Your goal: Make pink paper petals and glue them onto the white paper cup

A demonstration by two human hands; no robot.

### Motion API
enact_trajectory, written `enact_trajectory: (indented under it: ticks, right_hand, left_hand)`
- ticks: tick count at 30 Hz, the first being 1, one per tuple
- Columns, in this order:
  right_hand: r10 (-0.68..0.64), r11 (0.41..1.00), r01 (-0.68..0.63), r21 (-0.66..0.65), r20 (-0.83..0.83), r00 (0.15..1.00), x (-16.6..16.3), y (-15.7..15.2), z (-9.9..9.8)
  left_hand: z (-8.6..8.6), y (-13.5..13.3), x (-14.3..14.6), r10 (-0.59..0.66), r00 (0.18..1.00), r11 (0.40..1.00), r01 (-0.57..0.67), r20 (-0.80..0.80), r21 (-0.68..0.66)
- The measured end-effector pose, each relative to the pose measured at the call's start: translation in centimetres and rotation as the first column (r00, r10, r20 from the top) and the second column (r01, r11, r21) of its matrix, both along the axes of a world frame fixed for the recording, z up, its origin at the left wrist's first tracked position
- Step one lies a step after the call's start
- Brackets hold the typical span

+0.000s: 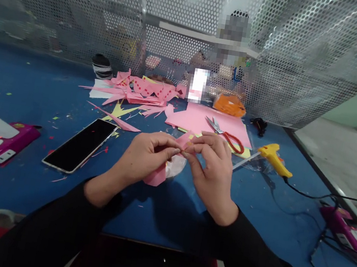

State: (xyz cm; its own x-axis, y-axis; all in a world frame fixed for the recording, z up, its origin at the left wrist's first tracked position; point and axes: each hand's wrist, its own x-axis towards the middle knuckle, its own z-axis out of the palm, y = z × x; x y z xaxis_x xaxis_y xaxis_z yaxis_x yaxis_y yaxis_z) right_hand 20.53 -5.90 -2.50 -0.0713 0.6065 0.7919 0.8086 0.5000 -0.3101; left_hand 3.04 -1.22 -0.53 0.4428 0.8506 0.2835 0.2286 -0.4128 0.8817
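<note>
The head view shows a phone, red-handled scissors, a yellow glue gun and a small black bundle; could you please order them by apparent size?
1. Phone
2. Red-handled scissors and yellow glue gun: too alike to rank
3. Small black bundle
</note>
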Motion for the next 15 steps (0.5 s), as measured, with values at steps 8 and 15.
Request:
enact_trajectory:
  ticks: [8,15]
  right_hand:
    - [-0.046,0.999,0.046,0.017,0.051,0.998,-0.27,-0.40,0.16]
    - [-0.058,0.998,0.058,-0.012,0.040,0.998,-0.21,-0.51,0.34]
  left_hand:
    - [0.19,-0.22,-0.09,0.020,0.999,0.986,-0.013,-0.046,0.164]
    - [0.03,-0.12,-0.14,0.014,0.996,0.981,0.002,-0.084,0.193]
